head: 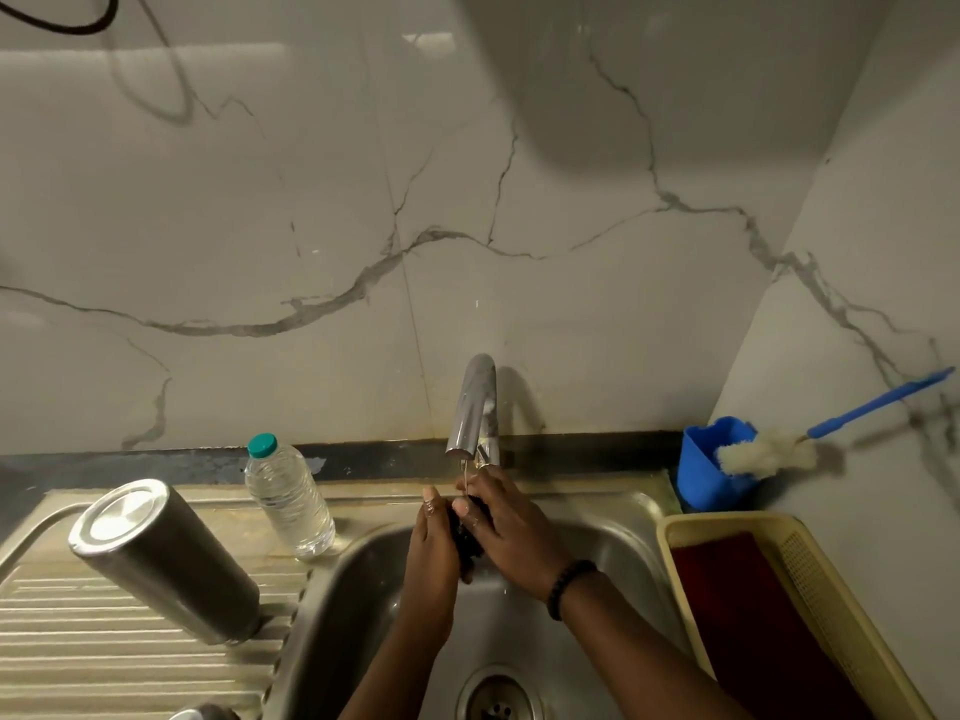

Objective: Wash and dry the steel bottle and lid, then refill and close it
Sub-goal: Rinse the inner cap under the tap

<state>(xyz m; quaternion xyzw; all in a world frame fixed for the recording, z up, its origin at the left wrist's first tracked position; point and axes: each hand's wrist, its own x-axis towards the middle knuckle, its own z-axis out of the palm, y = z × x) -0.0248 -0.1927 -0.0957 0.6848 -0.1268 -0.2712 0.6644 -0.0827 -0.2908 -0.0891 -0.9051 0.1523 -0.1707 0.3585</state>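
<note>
The steel bottle stands upside down on the ribbed drainboard at the left, its flat base up. Over the sink basin, under the tap, both hands hold a small dark lid between them. My left hand cups it from the left and my right hand wraps it from the right. A thin stream of water falls from the tap onto the lid. Most of the lid is hidden by the fingers.
A clear plastic water bottle with a teal cap stands behind the drainboard. A blue holder with a blue-handled bottle brush sits at the back right. A yellow basket with a dark red cloth lies right of the sink. The drain is near the front.
</note>
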